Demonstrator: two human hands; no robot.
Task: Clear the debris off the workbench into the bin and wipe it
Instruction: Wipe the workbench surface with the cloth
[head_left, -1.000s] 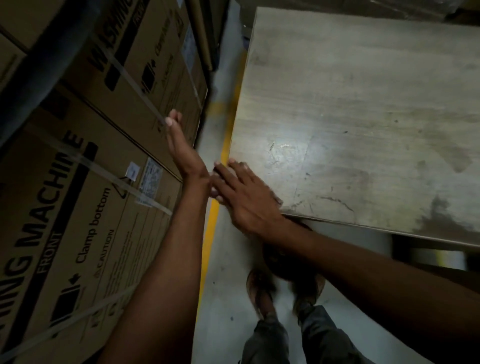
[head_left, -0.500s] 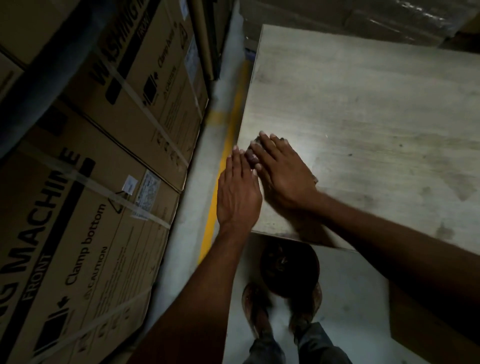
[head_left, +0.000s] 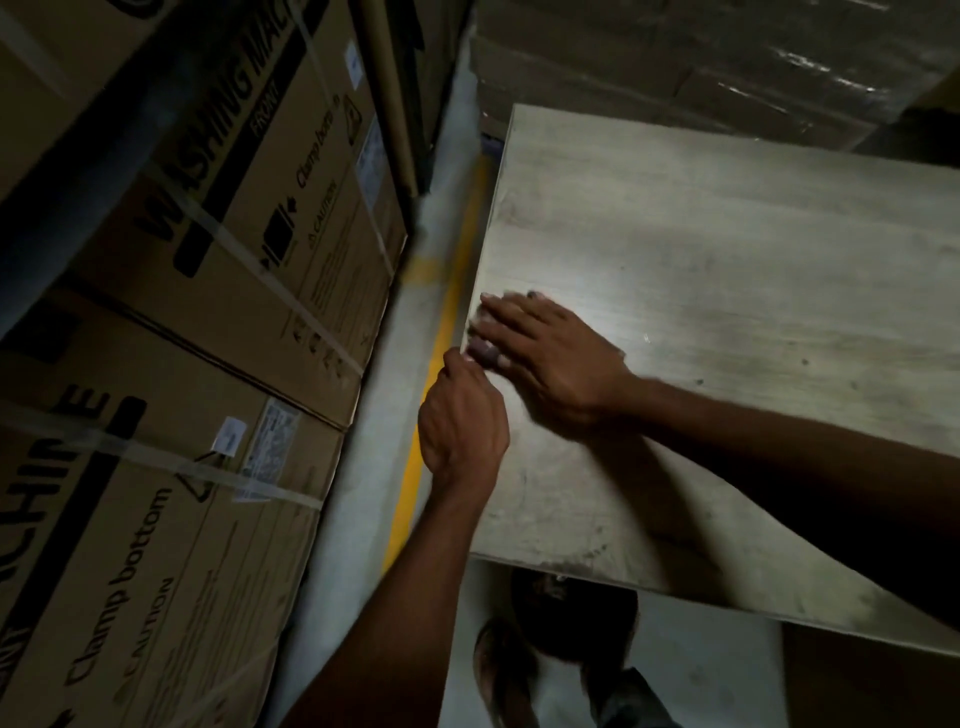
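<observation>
The workbench (head_left: 727, 270) is a pale, scuffed wooden top that fills the right half of the view. My right hand (head_left: 550, 358) lies flat on it close to its left edge, fingers apart and blurred by motion, holding nothing. My left hand (head_left: 462, 426) is at that same left edge just below the right fingertips, knuckles up and fingers curled, so its palm is hidden. A small dark bit (head_left: 483, 354) shows between the two hands; I cannot tell what it is. Fine dark specks (head_left: 592, 551) dot the bench near its front edge.
Stacked cardboard washing-machine boxes (head_left: 208, 322) wall off the left side. Between them and the bench runs a narrow grey floor strip with a yellow line (head_left: 415, 457). A dark round object (head_left: 571, 613) sits on the floor under the bench's near edge, by my feet (head_left: 501, 670). Wrapped cartons (head_left: 675, 62) stand behind the bench.
My right hand has slid further onto the bench along its left edge. My left hand has gone from flat with straight fingers to curled at the edge. The view has tilted forward.
</observation>
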